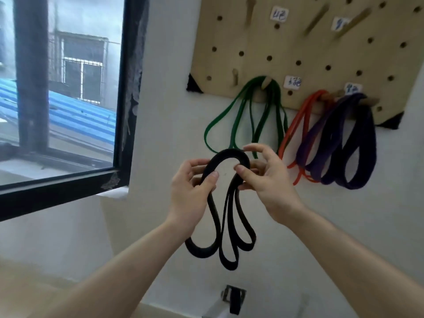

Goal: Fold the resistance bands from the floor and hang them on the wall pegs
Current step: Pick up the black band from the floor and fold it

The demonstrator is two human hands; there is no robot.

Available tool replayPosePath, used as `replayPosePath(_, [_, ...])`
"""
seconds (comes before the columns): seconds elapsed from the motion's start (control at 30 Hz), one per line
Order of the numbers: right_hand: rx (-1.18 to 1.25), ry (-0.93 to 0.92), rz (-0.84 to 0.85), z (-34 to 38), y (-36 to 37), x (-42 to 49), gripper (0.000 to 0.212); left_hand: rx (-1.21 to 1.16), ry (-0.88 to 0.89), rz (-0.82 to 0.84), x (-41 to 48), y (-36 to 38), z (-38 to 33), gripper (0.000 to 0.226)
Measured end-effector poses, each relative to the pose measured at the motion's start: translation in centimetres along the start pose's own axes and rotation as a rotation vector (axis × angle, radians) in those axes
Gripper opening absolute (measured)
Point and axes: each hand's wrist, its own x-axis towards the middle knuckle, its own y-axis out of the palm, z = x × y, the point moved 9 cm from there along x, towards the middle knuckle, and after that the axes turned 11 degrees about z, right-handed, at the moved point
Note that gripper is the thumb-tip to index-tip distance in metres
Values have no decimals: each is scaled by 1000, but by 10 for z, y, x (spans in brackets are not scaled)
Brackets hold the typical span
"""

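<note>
- The left hand pinched the left side of the folded black resistance band between thumb and curled fingers.
- The right hand gripped the right side of the same arch, thumb in front and fingers behind.
- The black band was held up in front of the white wall, just below the pegboard, with its loops dangling between the forearms.
- A green band, an orange band and a purple band hung from pegs along the board's lower edge.
</note>
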Motion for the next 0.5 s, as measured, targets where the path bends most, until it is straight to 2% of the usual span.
replayPosePath(0.13, [-95,-56,-29,45,-19,44,28,120,118,77,43,11,-39,30])
replayPosePath(0.37, [-235,-86,1,109,-39,120,27,281,222,125,114,19,-88,29])
replayPosePath(0.5, [-321,-86,30,138,-40,155,26,421,260,39,147,15,-110,30])
